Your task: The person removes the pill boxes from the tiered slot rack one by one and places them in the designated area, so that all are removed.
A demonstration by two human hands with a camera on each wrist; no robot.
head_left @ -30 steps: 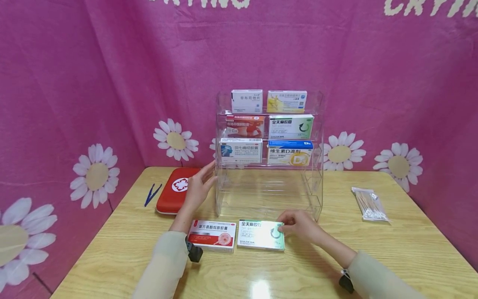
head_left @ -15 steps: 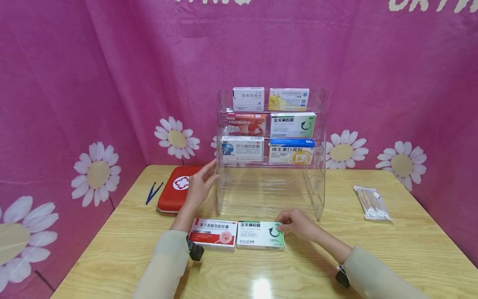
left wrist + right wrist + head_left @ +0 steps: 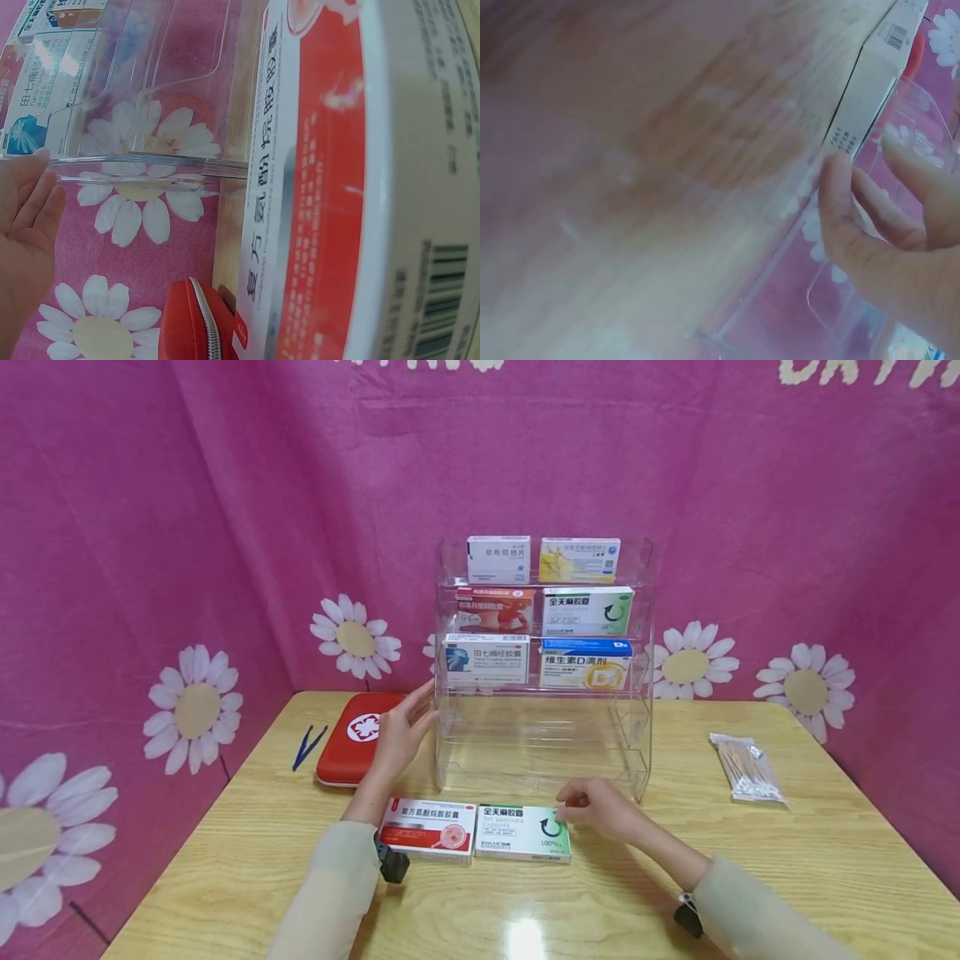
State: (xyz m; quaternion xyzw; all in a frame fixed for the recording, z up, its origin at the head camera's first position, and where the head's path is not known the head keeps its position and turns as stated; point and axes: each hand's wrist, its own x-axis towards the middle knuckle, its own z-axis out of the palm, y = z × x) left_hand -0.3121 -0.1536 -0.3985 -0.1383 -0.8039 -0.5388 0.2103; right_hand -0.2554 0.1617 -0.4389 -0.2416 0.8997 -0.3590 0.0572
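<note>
Now the right hand (image 3: 596, 810) touches its fingertips to the right end of the flat green-and-white medicine box (image 3: 522, 833), not yet gripping it. Ahead, the open left hand (image 3: 401, 735) steadies the clear acrylic tiered shelf (image 3: 637, 727). Judged next: pinch and lift the box.

We read "全天麻胶囊" and "100%" on the flat green-and-white carton (image 3: 522, 832) on the table. We read "维生素D滴剂" and a large "D" on the blue-topped yellow-and-white carton (image 3: 585, 664) in the clear acrylic rack (image 3: 637, 693), and "田七痛经胶囊" on the white carton with a blue figure (image 3: 487, 659) beside it. The other cartons' print is too small.
</note>
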